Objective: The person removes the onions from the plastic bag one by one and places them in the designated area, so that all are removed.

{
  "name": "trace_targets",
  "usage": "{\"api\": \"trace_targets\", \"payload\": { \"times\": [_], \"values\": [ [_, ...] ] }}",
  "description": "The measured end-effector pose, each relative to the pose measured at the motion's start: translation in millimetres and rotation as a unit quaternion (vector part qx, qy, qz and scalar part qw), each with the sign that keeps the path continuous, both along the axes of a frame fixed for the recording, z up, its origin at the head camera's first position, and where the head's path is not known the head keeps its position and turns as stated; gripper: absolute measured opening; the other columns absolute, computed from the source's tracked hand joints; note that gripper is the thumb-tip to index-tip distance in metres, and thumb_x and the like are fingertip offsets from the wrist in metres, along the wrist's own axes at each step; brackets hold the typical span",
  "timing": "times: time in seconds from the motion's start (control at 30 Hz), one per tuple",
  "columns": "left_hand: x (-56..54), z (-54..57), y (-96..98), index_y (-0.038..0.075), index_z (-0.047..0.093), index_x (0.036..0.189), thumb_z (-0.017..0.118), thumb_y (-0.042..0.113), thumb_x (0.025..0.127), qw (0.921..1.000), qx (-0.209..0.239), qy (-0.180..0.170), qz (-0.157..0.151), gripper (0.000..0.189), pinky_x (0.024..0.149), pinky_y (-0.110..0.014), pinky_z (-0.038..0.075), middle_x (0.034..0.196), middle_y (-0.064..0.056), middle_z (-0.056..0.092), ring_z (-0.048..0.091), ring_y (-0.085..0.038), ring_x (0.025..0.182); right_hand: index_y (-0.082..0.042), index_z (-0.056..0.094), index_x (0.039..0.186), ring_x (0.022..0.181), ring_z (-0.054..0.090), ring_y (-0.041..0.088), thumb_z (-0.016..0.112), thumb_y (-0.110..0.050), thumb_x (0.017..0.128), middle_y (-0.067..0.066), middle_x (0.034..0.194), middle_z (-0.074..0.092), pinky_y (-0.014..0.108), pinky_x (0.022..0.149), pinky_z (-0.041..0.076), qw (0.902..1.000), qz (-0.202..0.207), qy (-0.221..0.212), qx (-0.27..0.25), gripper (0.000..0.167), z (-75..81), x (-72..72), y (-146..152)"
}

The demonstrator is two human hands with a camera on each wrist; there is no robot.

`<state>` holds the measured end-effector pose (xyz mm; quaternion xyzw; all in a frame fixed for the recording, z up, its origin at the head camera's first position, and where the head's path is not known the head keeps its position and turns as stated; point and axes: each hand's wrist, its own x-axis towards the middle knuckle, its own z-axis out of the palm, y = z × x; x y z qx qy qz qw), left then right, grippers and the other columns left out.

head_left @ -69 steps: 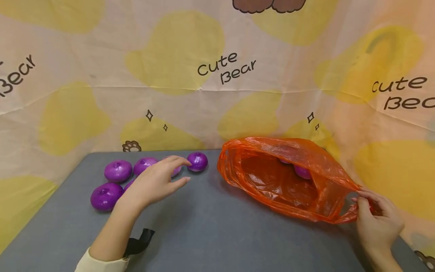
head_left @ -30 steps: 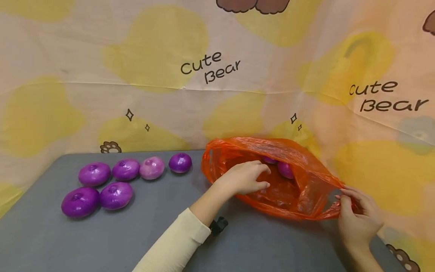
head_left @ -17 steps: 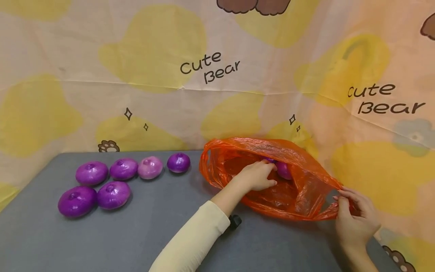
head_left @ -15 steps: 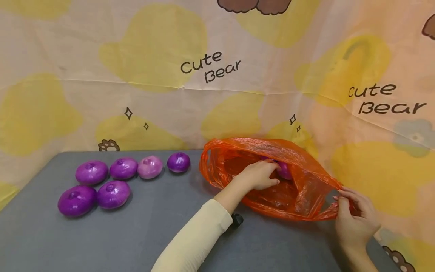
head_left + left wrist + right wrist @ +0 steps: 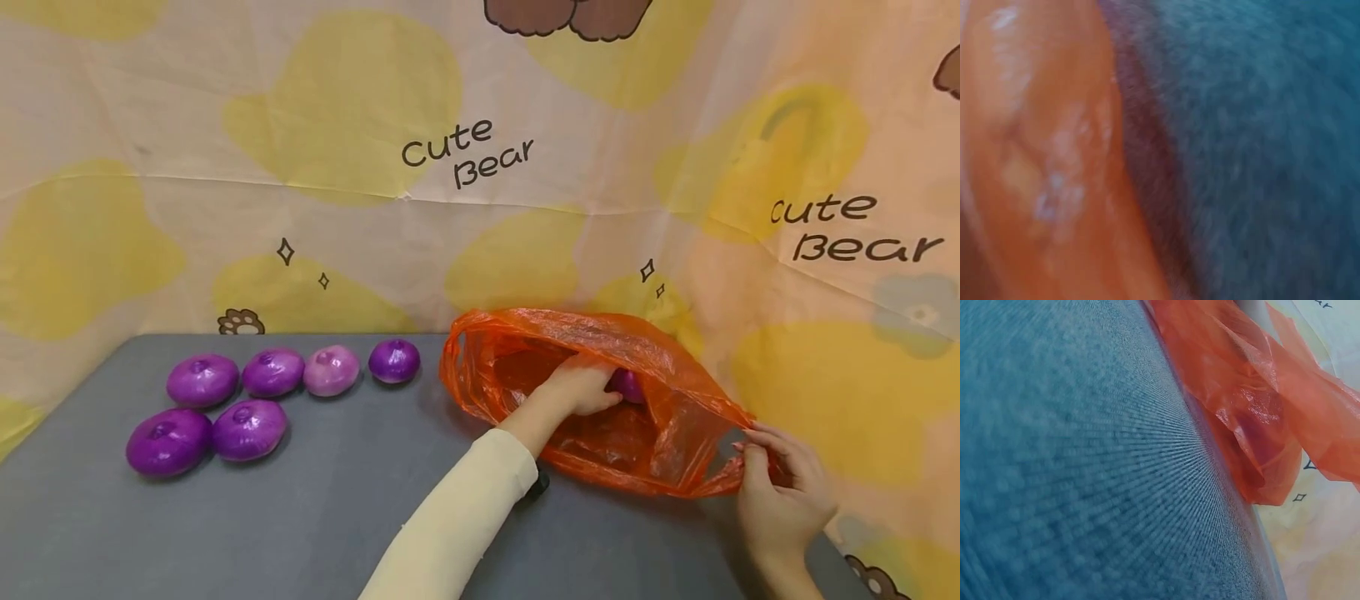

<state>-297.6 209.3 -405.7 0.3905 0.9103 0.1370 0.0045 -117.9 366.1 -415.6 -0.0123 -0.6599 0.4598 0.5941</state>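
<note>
An orange plastic bag [image 5: 592, 325] lies with its mouth open toward me at the right of the table. My left hand [image 5: 579, 387] is inside it, thumb pointing right and fingertips hidden behind the upper film. Just right of the hand shows one red onion [image 5: 628, 387], shiny and purple. Whether the fingers grip an onion cannot be told. At the bag's right end my right hand [image 5: 787, 496] pinches the handle and draws it outward. Orange film [image 5: 1054, 156] fills the left side of the left wrist view; the bag [image 5: 1241, 406] appears upper right in the right wrist view.
Several red onions [image 5: 249, 430] stand in two rows on the left of the grey table [image 5: 262, 533]. A lone darker onion [image 5: 394, 362] sits between them and the bag. A printed cloth [image 5: 360, 108] hangs behind and to the right.
My left hand has gone from above the left-hand onions rightward into the bag, then deeper beneath its upper film. The right hand keeps its pinch on the handle.
</note>
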Motion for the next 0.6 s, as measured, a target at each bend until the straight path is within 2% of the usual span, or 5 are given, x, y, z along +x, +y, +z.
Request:
{"api": "trace_targets", "payload": {
  "times": [0.1, 0.3, 0.4, 0.53, 0.6],
  "values": [
    [-5.5, -5.9, 3.5, 0.022, 0.051, 0.146, 0.062, 0.044, 0.099, 0.9998, 0.014, -0.012, 0.0, 0.053, 0.117, -0.028, 0.041, 0.146, 0.006, 0.057, 0.054, -0.015, 0.136, 0.026, 0.067, 0.087, 0.07, 0.068, -0.008, 0.058, 0.017, 0.084, -0.008, 0.097, 0.074, 0.004, 0.063, 0.05, 1.0, -0.002, 0.0, -0.001, 0.013, -1.3, 0.3, -0.5],
    [-20.9, -11.0, 9.1, 0.023, 0.045, 0.151, 0.058, 0.045, 0.101, 0.9985, 0.029, -0.034, 0.031, 0.056, 0.12, -0.029, 0.037, 0.154, 0.005, 0.05, 0.047, -0.017, 0.143, 0.025, 0.068, 0.089, 0.07, 0.069, -0.006, 0.058, 0.017, 0.084, -0.006, 0.098, 0.074, 0.004, 0.064, 0.051, 1.0, -0.003, -0.003, -0.003, 0.013, -6.3, -1.6, 5.2],
    [-26.9, -9.0, 9.1, 0.026, 0.048, 0.15, 0.056, 0.047, 0.101, 0.9973, 0.027, -0.046, 0.05, 0.054, 0.119, -0.031, 0.038, 0.152, 0.006, 0.051, 0.049, -0.017, 0.142, 0.023, 0.07, 0.091, 0.071, 0.069, -0.007, 0.059, 0.014, 0.086, -0.008, 0.1, 0.073, 0.005, 0.064, 0.052, 0.9996, -0.014, -0.026, 0.002, 0.014, -10.7, -2.0, 9.4],
    [-30.5, -5.3, 12.8, 0.028, 0.05, 0.149, 0.053, 0.05, 0.101, 0.9956, 0.02, -0.067, 0.062, 0.053, 0.117, -0.031, 0.04, 0.152, 0.008, 0.052, 0.052, -0.016, 0.139, 0.022, 0.07, 0.093, 0.071, 0.069, -0.008, 0.06, 0.013, 0.087, -0.009, 0.101, 0.074, 0.006, 0.064, 0.053, 0.9991, -0.023, -0.035, 0.01, 0.014, -14.8, 0.1, 14.2],
    [-31.2, -3.9, 15.0, 0.03, 0.05, 0.149, 0.051, 0.052, 0.101, 0.9936, 0.019, -0.082, 0.076, 0.053, 0.117, -0.029, 0.04, 0.153, 0.009, 0.051, 0.052, -0.013, 0.138, 0.023, 0.07, 0.092, 0.07, 0.07, -0.006, 0.061, 0.014, 0.086, -0.006, 0.099, 0.074, 0.006, 0.064, 0.053, 0.9995, -0.02, -0.023, 0.001, 0.013, -16.1, 0.0, 14.7]
  ]
}}
